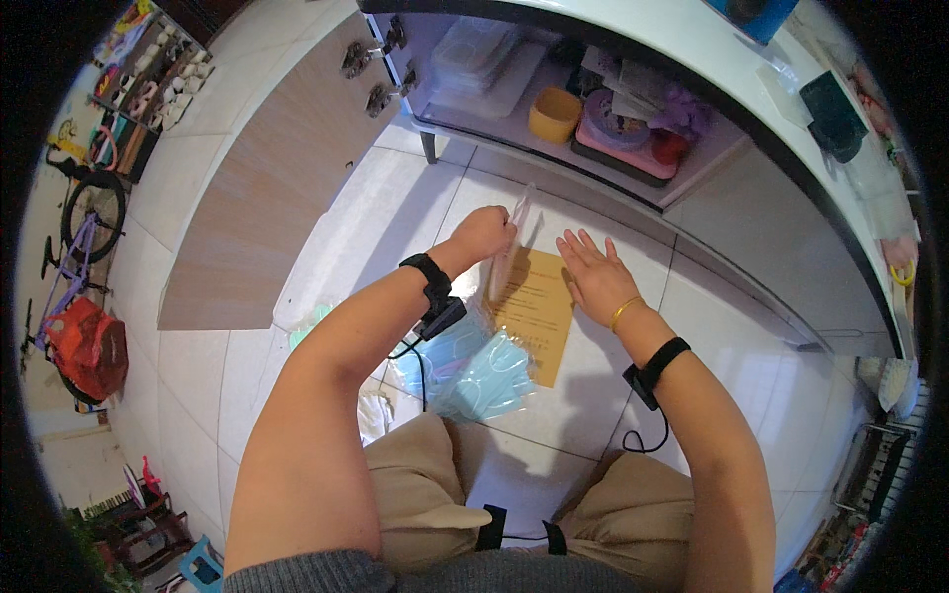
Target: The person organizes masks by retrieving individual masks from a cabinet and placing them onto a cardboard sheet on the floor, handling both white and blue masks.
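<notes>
My left hand (485, 231) grips the edge of a clear plastic piece (507, 267), perhaps a bag or a sleeve, held up on edge. Under it, a printed tan paper or envelope (545, 319) lies on the tiled floor. My right hand (599, 276) is held flat with its fingers apart, at the paper's right edge; whether it touches the paper I cannot tell. Nearer my knees, blue face masks (489, 378) in clear plastic packs overlap the paper's lower left. A pale green pack (311, 326) shows partly behind my left forearm.
A cabinet stands ahead, its wooden door (274, 185) swung out at the left. Inside are plastic boxes (482, 59), a yellow cup-like container (554, 115) and a pink box (615, 148). White crumpled material (375, 415) lies by my left knee. Cables hang from both wristbands.
</notes>
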